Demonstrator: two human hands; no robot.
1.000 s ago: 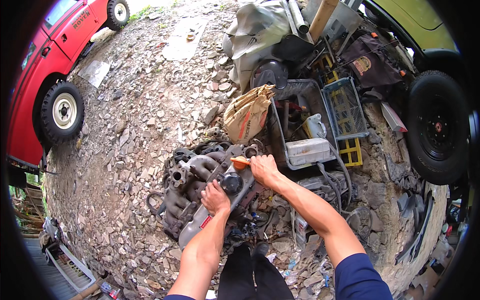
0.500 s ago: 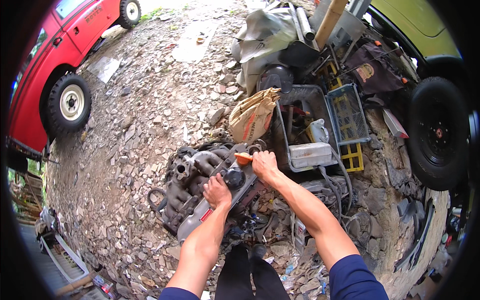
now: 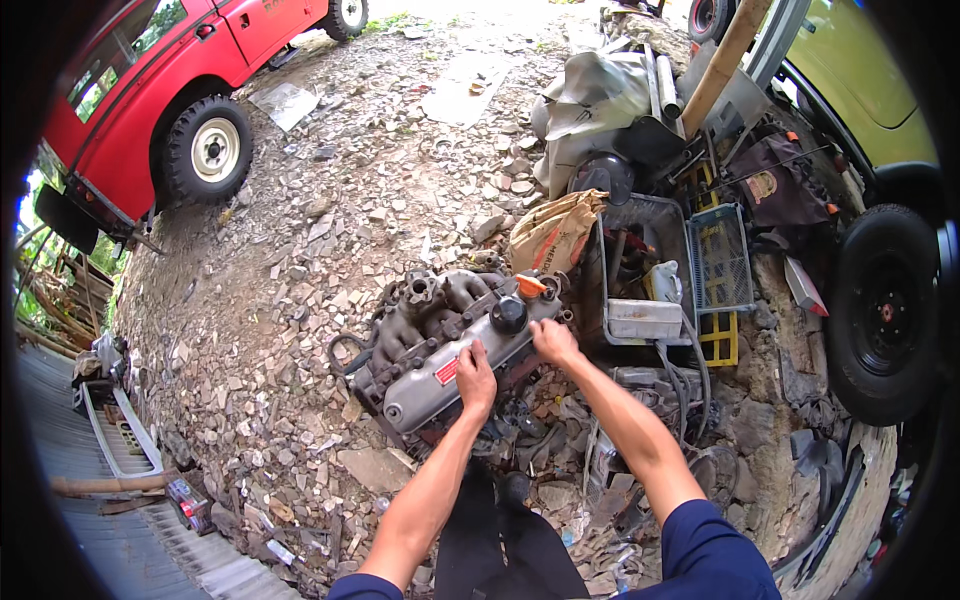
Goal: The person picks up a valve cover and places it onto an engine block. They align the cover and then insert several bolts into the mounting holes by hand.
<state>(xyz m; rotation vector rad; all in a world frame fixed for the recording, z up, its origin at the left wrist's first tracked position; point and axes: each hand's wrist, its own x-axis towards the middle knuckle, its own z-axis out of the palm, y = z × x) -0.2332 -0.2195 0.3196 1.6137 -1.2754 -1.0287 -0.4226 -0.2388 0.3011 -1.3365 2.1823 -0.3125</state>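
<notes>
The engine block with dark cast manifolds lies on rubble, topped by a long grey valve cover with a red label, a black round cap and an orange cap. My left hand is at the middle of the cover, just below the black cap, its fingers closed on the cover. My right hand sits to the right of the black cap, fingers curled on that end of the cover.
Crates, a tub, a paper bag, hoses and scrap crowd the right, beside a green vehicle and tyre. A red vehicle stands back left. A corrugated sheet lies lower left.
My right hand has left the orange cap and moved down along the cover. My left hand has slid down from beside the black cap. The view has shifted slightly.
</notes>
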